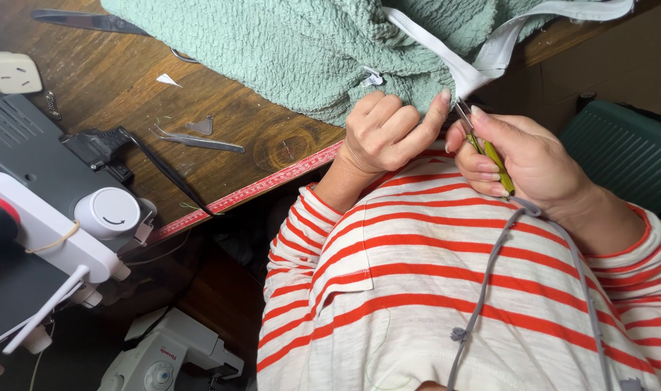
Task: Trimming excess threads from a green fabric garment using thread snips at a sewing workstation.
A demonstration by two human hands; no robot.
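Hands at fabric edge, centre of frame

The left hand (385, 134) is curled, fingers pressed together, pinching the green knit fabric (309, 43) at upper centre. The right hand (522, 156), just beside it, grips green-handled thread snips (486, 148), tips at the white elastic band (490, 54).

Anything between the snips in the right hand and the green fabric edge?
Nothing visible. The right hand holds the green-handled snips with tips at the green fabric by the white band. The left hand pinches the fabric just beside them, not across the path.
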